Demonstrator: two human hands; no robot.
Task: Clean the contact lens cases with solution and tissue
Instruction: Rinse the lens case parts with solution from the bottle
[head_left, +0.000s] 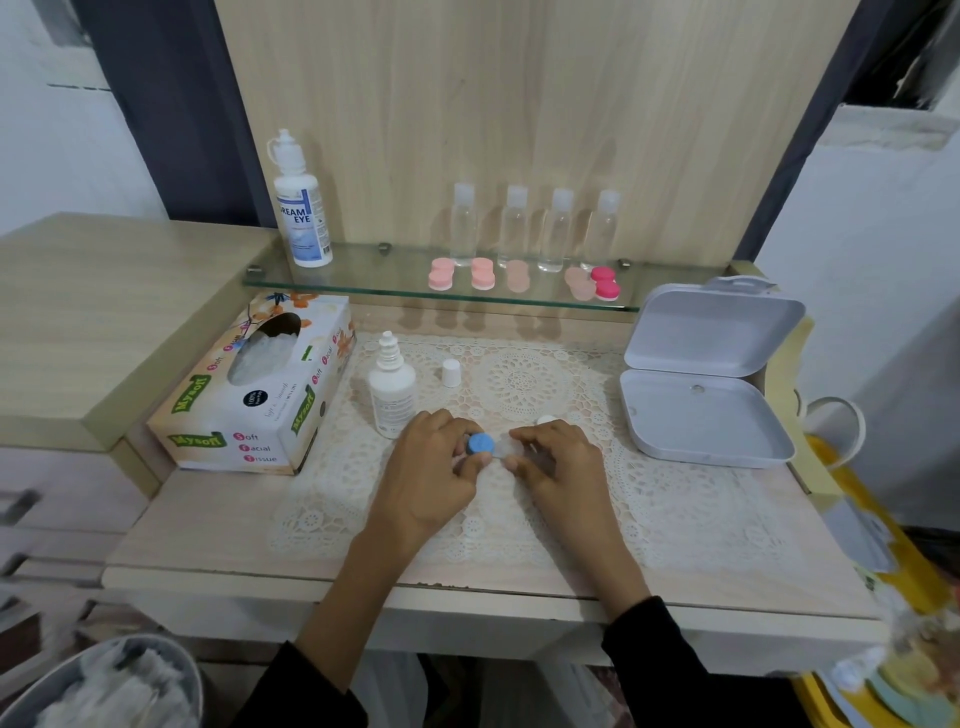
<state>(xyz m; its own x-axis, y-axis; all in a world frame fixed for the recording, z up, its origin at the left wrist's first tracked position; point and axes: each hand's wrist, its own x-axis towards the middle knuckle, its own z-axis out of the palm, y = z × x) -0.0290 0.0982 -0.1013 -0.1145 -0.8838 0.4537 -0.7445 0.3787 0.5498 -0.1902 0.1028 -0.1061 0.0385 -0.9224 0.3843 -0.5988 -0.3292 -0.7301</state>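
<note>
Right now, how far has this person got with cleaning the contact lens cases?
Done: the small white solution bottle stands open, its white cap beside it. In hand: the left hand and right hand grip a clear lens case with a blue lid. Left: wiping, since no tissue is drawn from the floral tissue box; pink cases on the glass shelf may be waiting.

A home dressing table (208, 551), with lace mat (675, 499), glass shelf (363, 283) of bottles (514, 226) and tissue box (249, 415).

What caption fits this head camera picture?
Left hand and right hand hold a blue-capped lens case near a bottle.
</note>
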